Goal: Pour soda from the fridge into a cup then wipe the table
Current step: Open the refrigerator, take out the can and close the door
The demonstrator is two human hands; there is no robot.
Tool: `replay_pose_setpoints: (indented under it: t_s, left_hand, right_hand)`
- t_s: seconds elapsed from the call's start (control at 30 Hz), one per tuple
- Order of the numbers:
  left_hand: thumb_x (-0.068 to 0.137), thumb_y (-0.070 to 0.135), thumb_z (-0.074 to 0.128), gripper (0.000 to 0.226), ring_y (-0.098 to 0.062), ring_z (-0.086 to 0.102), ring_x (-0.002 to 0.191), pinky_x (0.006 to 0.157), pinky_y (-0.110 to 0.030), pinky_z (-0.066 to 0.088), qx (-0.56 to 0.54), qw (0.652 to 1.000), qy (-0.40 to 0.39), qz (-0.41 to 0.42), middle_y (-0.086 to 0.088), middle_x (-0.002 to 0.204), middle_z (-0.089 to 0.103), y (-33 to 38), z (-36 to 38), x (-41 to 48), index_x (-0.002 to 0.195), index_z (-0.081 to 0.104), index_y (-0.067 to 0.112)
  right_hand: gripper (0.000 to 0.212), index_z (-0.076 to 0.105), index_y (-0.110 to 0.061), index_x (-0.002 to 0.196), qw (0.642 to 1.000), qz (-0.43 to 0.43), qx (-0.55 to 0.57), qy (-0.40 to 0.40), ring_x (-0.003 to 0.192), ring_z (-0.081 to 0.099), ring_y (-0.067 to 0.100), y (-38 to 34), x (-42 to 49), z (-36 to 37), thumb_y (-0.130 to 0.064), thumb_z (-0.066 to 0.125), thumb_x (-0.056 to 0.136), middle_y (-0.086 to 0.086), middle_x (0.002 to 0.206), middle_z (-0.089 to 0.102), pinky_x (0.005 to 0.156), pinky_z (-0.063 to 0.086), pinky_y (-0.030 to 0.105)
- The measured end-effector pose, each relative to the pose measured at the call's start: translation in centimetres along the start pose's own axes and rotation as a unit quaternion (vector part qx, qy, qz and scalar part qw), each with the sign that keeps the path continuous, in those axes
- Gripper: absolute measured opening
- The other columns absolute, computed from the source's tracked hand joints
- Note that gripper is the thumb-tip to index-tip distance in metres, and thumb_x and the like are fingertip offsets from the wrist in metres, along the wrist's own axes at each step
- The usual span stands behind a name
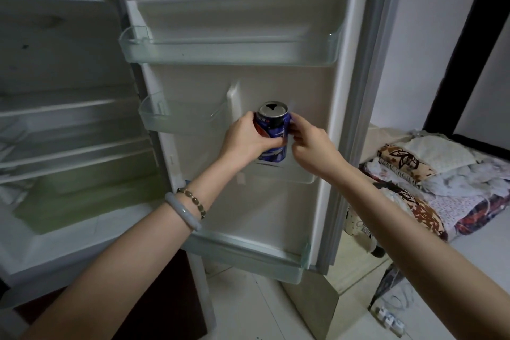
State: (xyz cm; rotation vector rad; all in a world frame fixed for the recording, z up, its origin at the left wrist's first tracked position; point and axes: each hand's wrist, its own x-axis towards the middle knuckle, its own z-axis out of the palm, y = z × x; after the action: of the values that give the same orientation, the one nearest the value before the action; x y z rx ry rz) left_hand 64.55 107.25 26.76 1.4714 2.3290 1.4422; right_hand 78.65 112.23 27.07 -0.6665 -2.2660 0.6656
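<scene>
Blue aluminium marks the soda can [273,134], which is held upright at the small shelf [300,175] on the inside of the open fridge door [248,77]. Whether its base is resting there cannot be told. A dark opening is seen in its lid. The can is wrapped by the left grip [248,142] from one side, and its other side is pinched by the fingers of the right grip [310,150].

The task is judged to be at its very start: the soda is only being fetched. No cup and no counter are shown, so pouring and wiping are left. Folded blankets [430,171] are stacked to the right.
</scene>
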Motion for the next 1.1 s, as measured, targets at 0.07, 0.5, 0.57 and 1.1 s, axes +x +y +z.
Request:
replay_pose_setpoints:
  t_s: [0.07, 0.5, 0.57, 1.1]
  left_hand:
    - [0.049, 0.043, 0.081, 0.062, -0.019, 0.064, 0.090, 0.080, -0.035, 0.052, -0.012, 1.000, 0.015, 0.019, 0.001, 0.098, 0.069, 0.8, -1.0, -0.5, 0.100, 0.060, 0.016]
    - [0.055, 0.040, 0.085, 0.056, -0.012, 0.064, 0.088, 0.083, -0.035, 0.053, -0.035, 0.997, -0.007, 0.073, 0.007, 0.095, 0.068, 3.0, -7.4, -7.8, 0.101, 0.061, 0.020]
    - [0.055, 0.041, 0.085, 0.057, -0.012, 0.064, 0.088, 0.083, -0.035, 0.053, -0.033, 0.997, -0.018, 0.064, 0.007, 0.094, 0.068, 2.6, -8.2, -9.4, 0.102, 0.061, 0.020]
    - [0.057, 0.040, 0.086, 0.056, -0.013, 0.062, 0.090, 0.080, -0.032, 0.051, -0.028, 0.996, -0.080, 0.032, 0.010, 0.093, 0.064, -1.3, -9.4, -19.7, 0.102, 0.057, 0.023]
  right_hand:
    - [0.058, 0.047, -0.011, 0.131, 0.999, -0.021, 0.021, 0.025, 0.118, 0.054, 0.021, -1.1, -0.5, -0.4, 0.003, 0.042, 0.076, 0.007, 0.124, 0.061, 0.099, 0.041, 0.028]
    - [0.062, 0.044, -0.011, 0.135, 0.994, -0.067, 0.019, 0.081, 0.114, 0.055, 0.018, -7.5, -7.6, -0.9, 0.007, 0.044, 0.076, 0.003, 0.122, 0.060, 0.098, 0.043, 0.027]
    - [0.062, 0.045, -0.012, 0.135, 0.995, -0.064, 0.019, 0.078, 0.113, 0.055, 0.017, -8.2, -9.1, -0.4, 0.007, 0.044, 0.075, 0.004, 0.122, 0.060, 0.098, 0.043, 0.028]
    - [0.073, 0.032, -0.021, 0.144, 1.000, -0.016, 0.002, 0.015, 0.122, 0.049, 0.013, -8.7, -19.1, 3.6, 0.004, 0.048, 0.077, 0.004, 0.133, 0.055, 0.102, 0.039, 0.023]
